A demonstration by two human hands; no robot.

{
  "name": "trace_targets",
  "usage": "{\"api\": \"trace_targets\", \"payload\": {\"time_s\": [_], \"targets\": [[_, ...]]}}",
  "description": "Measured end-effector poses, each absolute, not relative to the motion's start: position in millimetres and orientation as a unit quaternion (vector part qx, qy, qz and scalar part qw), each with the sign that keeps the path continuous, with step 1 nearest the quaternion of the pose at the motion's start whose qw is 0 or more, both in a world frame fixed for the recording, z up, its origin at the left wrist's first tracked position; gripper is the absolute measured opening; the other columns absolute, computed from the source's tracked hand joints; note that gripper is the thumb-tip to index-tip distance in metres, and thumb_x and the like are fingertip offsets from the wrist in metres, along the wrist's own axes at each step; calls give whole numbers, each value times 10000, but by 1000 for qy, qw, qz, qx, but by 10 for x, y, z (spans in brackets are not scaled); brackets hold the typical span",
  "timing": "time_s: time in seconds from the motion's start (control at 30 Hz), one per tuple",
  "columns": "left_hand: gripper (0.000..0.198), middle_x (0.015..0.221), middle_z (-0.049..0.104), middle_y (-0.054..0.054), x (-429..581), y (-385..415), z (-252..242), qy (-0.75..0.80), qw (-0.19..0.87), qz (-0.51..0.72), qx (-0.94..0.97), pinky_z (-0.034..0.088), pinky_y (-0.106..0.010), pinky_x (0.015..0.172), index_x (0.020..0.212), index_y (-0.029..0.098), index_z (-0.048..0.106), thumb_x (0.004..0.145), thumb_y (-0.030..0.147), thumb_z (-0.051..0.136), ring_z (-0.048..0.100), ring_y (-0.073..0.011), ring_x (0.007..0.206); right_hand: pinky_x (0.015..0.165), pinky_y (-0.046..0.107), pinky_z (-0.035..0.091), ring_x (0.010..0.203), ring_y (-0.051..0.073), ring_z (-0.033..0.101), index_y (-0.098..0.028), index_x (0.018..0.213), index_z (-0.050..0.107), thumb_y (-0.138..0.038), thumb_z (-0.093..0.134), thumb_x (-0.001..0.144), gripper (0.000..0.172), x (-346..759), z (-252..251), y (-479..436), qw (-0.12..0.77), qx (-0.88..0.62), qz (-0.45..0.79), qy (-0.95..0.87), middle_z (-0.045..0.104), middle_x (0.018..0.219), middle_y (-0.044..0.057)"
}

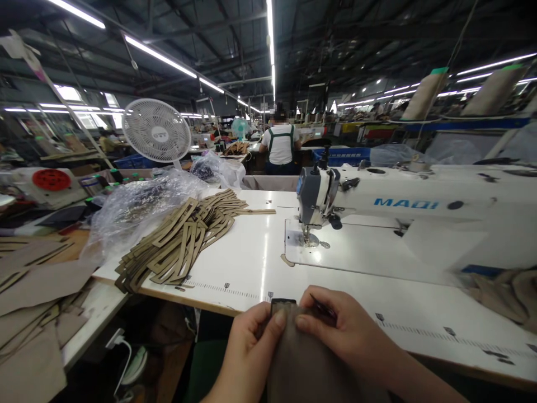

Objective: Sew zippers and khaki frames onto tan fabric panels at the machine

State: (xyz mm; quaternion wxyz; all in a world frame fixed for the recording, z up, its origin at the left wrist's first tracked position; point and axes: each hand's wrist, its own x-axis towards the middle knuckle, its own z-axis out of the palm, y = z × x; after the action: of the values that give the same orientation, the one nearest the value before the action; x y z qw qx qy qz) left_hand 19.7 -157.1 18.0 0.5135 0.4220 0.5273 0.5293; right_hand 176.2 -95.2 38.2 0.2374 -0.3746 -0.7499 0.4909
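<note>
A brownish-grey piece of fabric (pixel 310 366) hangs over the front edge of the sewing table, in front of me. My left hand (pixel 250 342) pinches its upper left edge between thumb and fingers. At the upper right, my right hand (pixel 342 322) is closed on the same fabric, thumb on top. Between the hands, a black band or frame (pixel 284 301) shows at the fabric's top end. Something thin and dark (pixel 322 305) lies partly hidden in the right fingers; its kind is unclear. Beyond my hands stands the white sewing machine (pixel 403 196), with its presser foot (pixel 309 239) over the needle plate.
A heap of brown cut strips and frames (pixel 180 240) lies on the left of the table (pixel 247 252), beside clear plastic (pixel 138 207). A white fan (pixel 157 131) stands behind. Thread cones (pixel 425 95) rise at right. A person (pixel 280 143) sits farther back, facing away.
</note>
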Motion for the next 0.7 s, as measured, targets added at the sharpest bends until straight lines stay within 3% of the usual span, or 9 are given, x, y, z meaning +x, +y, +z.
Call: {"api": "trace_targets", "payload": {"time_s": [0.27, 0.43, 0.57, 0.7], "targets": [[390, 727, 666, -63, 251, -1590, 176, 458, 613, 559, 319, 442, -299, 734, 890, 139, 706, 695, 477, 705, 596, -221, 756, 536, 237, 310, 577, 118, 386, -176, 726, 525, -338, 577, 747, 171, 1773, 274, -904, 264, -399, 514, -712, 419, 589, -45], [399, 895, 695, -92, 309, -1610, 240, 432, 608, 598, 295, 402, -395, 909, 956, 165, 701, 657, 425, 750, 615, -277, 900, 576, 234, 339, 614, 123, 420, -163, 696, 516, -416, 657, 723, 291, 1744, 192, -899, 286, -358, 605, -651, 460, 624, -32], [363, 1030, 670, -116, 352, -1593, 243, 416, 600, 618, 290, 390, -388, 944, 882, 169, 723, 643, 441, 752, 589, -304, 993, 676, 236, 388, 707, 141, 507, -170, 742, 511, -463, 732, 656, 376, 1611, 101, -987, 323, -273, 729, -538, 524, 705, -22], [380, 1013, 669, -122, 344, -1593, 209, 415, 586, 621, 315, 420, -377, 903, 848, 156, 717, 656, 484, 729, 594, -303, 960, 681, 255, 418, 743, 169, 543, -172, 750, 502, -531, 700, 673, 416, 1511, -32, -1042, 343, -278, 745, -500, 550, 723, -3]]}}
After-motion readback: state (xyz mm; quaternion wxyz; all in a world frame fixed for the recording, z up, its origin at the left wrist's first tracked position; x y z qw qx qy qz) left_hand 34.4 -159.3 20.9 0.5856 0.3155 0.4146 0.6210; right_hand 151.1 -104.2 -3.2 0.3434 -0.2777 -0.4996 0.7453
